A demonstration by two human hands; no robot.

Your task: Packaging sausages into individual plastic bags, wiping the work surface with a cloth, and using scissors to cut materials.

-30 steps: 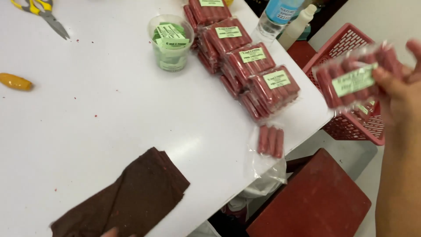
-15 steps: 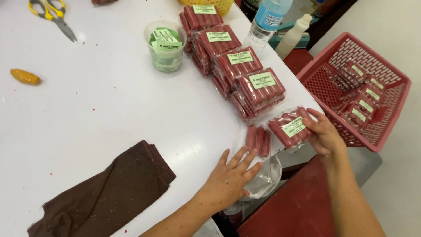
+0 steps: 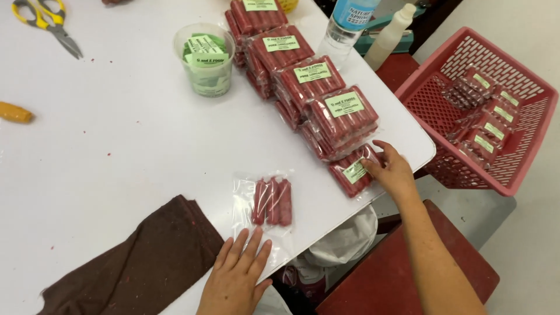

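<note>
The left hand lies flat, fingers spread, touching the unlabelled sausage pack's near edge. The right hand has its fingers curled onto a labelled pack at the desk edge.

one scissors, one tub, two bottles

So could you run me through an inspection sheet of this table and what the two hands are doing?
Surface: white table, a few small specks on it.
Job's things: clear bag of three red sausages, unlabelled; labelled sausage pack; row of stacked labelled packs.
Clutter: brown cloth, tub of green labels, yellow-handled scissors, small orange object, water bottle, white squeeze bottle.
Grippers: left hand flat at the bag's near edge; right hand on the labelled pack.
Cables: nothing seen.
Surroundings: red basket holding more packs, red stool.
</note>
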